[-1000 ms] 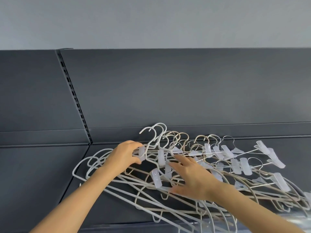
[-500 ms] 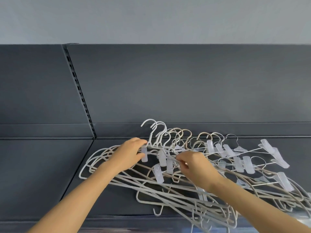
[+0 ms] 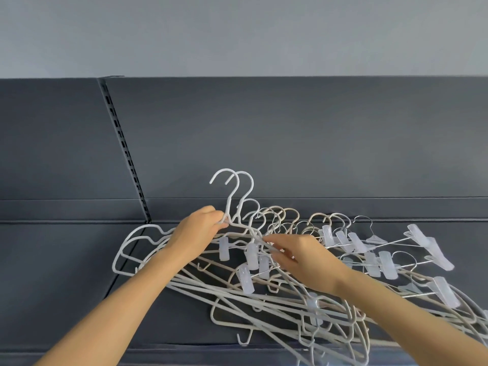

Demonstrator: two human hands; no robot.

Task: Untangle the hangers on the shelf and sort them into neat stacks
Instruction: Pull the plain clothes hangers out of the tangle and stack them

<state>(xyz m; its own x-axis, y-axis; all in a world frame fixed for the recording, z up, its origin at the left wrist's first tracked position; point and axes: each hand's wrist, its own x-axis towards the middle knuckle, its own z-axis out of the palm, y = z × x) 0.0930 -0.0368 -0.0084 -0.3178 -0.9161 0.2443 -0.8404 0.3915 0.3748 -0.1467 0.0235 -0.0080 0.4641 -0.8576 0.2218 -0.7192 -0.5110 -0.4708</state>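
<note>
I take the slotted upright (image 3: 124, 151) in the back panel as my landmark. Just right of its foot, on the dark shelf (image 3: 66, 273), I see the looped ends of the white hangers (image 3: 137, 249), the leftmost reach of the tangled pile (image 3: 277, 299). I cannot count the hangers in the pile; too many bars cross each other.

Further right of the upright comes my left hand (image 3: 196, 233), one of two hands in view. Its fingers are closed around the necks of two white hangers (image 3: 232, 196), whose two hooks stand up clear above the rest, side by side and well above the shelf surface. Four translucent clips (image 3: 250, 256) hang in a cluster just below and right of that grip.

Next right is my right hand (image 3: 303, 260), palm down over the pile, its fingers loosely spread and reaching into the wires beside those clips. I cannot tell whether it pinches anything.

Behind it I count roughly eight lower hooks (image 3: 290, 217) in a row along the back of the shelf, beige ones first, then thin metal ones. Farthest from the upright lie the metal clip hangers (image 3: 383, 257), with about ten clear clips spread among them, some overlapping.
</note>
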